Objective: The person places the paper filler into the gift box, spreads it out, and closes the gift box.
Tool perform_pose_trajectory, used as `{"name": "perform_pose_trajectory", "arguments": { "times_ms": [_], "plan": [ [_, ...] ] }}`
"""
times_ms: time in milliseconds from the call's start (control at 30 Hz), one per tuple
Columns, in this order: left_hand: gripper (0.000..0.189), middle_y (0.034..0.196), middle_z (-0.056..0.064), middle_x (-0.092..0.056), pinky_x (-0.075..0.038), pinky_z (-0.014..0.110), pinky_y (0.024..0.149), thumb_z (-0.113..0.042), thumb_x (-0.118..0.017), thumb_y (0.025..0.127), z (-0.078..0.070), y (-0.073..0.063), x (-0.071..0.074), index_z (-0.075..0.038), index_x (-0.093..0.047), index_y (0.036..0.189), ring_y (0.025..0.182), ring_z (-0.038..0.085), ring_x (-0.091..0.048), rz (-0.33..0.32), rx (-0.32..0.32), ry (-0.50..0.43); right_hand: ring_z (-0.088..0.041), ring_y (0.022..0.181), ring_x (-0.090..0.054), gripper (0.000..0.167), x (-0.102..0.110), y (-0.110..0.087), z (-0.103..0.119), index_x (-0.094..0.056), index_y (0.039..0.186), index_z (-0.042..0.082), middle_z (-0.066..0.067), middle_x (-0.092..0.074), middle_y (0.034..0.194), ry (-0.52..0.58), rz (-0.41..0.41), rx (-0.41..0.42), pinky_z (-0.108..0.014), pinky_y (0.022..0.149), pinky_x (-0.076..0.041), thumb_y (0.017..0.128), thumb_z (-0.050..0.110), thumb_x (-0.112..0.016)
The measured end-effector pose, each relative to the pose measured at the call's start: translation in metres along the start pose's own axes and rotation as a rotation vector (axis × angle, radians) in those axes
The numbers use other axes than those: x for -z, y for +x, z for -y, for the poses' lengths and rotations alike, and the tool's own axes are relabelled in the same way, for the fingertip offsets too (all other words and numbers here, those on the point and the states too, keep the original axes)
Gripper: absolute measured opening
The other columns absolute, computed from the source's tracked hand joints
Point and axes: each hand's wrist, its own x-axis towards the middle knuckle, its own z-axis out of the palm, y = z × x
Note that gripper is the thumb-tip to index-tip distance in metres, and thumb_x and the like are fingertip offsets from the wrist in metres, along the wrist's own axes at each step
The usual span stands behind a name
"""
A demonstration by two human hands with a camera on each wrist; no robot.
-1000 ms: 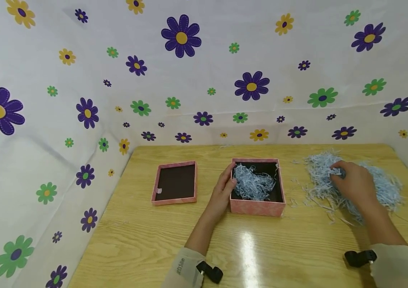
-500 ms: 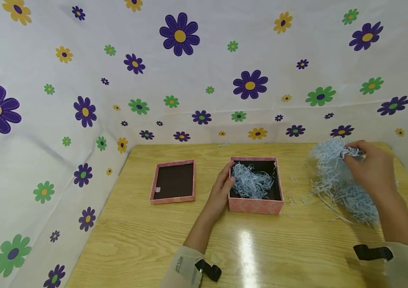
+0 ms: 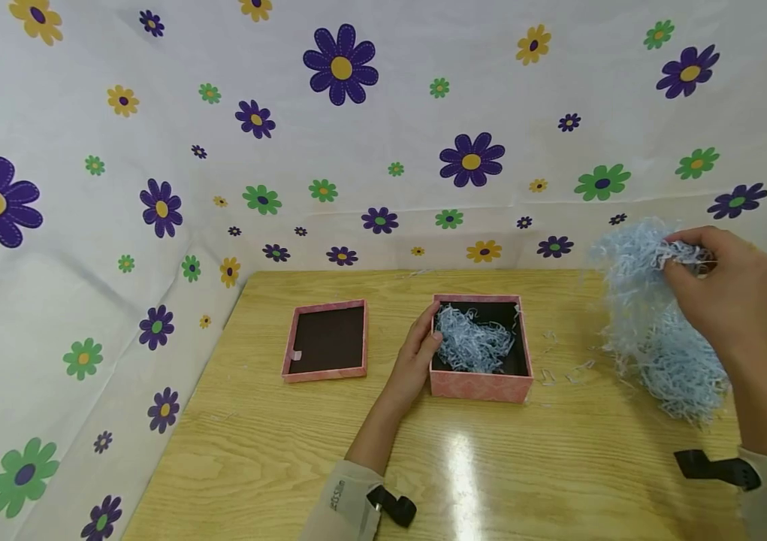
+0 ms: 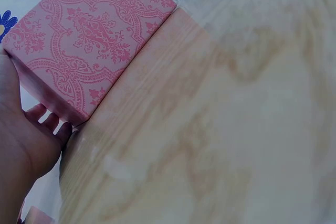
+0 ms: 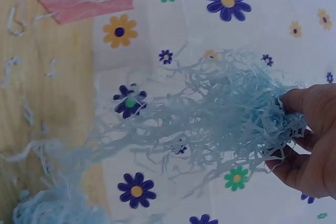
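My right hand [image 3: 728, 289] pinches a clump of pale blue shredded paper [image 3: 640, 259], lifted off the table at the right. Loose strands trail from the clump down toward the shredded paper pile [image 3: 683, 368] below it. A pink patterned box [image 3: 481, 387] stands with its top uncovered and a tangle of the same blue shred [image 3: 474, 342] inside. My left hand [image 3: 413, 364] holds the box by its left wall, thumb at the rim. In the left wrist view several fingers [image 4: 50, 121] curl against the box's side; the thumb is out of sight there.
Left of the box a shallow pink lid [image 3: 325, 376] lies with its dark inside up. Loose paper bits [image 3: 562, 376] are scattered between box and pile on the wooden table [image 3: 275, 451]. A flowered cloth [image 3: 397, 135] hangs behind and at the sides.
My right hand has gripped shredded paper and risen from the pile, moving up and to the right, drawing strands with it. My left hand and the box have stayed in place.
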Motion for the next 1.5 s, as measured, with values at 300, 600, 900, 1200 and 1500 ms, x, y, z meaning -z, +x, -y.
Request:
{"name": "perform_pose_trajectory", "arguments": {
  "times_ms": [300, 600, 900, 1200, 1500],
  "plan": [
    [0.056, 0.173, -0.010, -0.024, -0.020, 0.052, 0.129, -0.032, -0.046, 0.113, 0.002, 0.000, 0.000, -0.039, -0.031, 0.167, 0.161, 0.017, -0.019, -0.020, 0.013, 0.004, 0.014, 0.077, -0.038, 0.031, 0.017, 0.005, 0.040, -0.070, 0.129, -0.005, -0.027, -0.068, 0.127, 0.068, -0.082, 0.041, 0.002, 0.066, -0.028, 0.100, 0.003, -0.061],
    [0.056, 0.174, -0.009, -0.024, -0.020, 0.052, 0.129, -0.031, -0.045, 0.114, 0.000, -0.002, 0.001, -0.036, -0.030, 0.168, 0.161, 0.018, -0.019, -0.012, 0.012, -0.004, 0.011, 0.076, -0.041, 0.029, 0.028, 0.012, 0.075, -0.073, 0.125, -0.002, 0.024, -0.058, 0.101, 0.165, -0.160, 0.168, -0.008, 0.073, -0.034, 0.099, 0.003, -0.064],
    [0.056, 0.174, -0.009, -0.023, -0.020, 0.052, 0.129, -0.030, -0.045, 0.114, -0.001, -0.003, 0.005, -0.037, -0.030, 0.167, 0.161, 0.018, -0.019, -0.029, 0.022, -0.004, 0.008, 0.075, -0.053, 0.028, 0.035, 0.015, 0.131, -0.075, 0.122, -0.001, 0.029, -0.057, 0.098, 0.322, -0.117, 0.235, -0.005, 0.067, -0.041, 0.096, -0.001, -0.067],
    [0.058, 0.176, 0.001, -0.021, -0.019, 0.053, 0.129, -0.021, -0.044, 0.114, -0.001, 0.002, 0.002, -0.023, -0.027, 0.170, 0.162, 0.025, -0.018, -0.014, 0.028, -0.002, -0.004, 0.078, -0.060, 0.027, 0.024, 0.006, 0.156, -0.077, 0.117, -0.001, 0.014, -0.069, 0.101, 0.449, -0.078, 0.323, -0.008, 0.069, -0.048, 0.092, -0.007, -0.069],
    [0.054, 0.173, -0.010, -0.023, -0.023, 0.050, 0.128, -0.030, -0.043, 0.115, 0.000, 0.000, 0.000, -0.036, -0.030, 0.167, 0.161, 0.017, -0.019, -0.010, -0.013, 0.011, -0.002, 0.086, -0.058, 0.030, -0.024, -0.017, 0.149, -0.077, 0.114, 0.001, -0.011, -0.076, 0.112, 0.414, 0.017, 0.415, -0.009, 0.075, -0.045, 0.088, -0.013, -0.071]
  ]
}}
